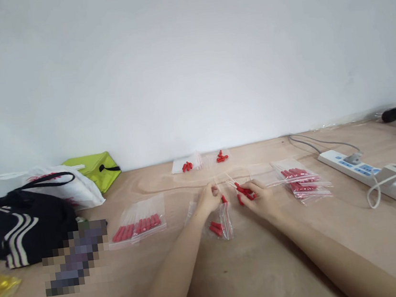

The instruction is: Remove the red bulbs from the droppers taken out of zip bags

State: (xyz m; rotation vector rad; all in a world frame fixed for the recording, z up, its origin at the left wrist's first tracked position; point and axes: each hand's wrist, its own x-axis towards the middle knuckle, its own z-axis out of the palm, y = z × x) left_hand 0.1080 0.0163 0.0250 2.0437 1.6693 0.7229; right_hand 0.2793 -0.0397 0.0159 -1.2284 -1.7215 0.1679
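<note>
My left hand pinches the top edge of a small clear zip bag that lies on the wooden table with a few red caps inside. Just right of it, my right hand is closed around several small red caps. Both hands meet above the bag's mouth. Filled bags of red caps lie to the left, and a stack of filled bags lies to the right.
Two small piles of red caps sit on bags near the wall. A black striped bag, a white bag and a green pouch stand at the left. White power strips with cables lie at the right.
</note>
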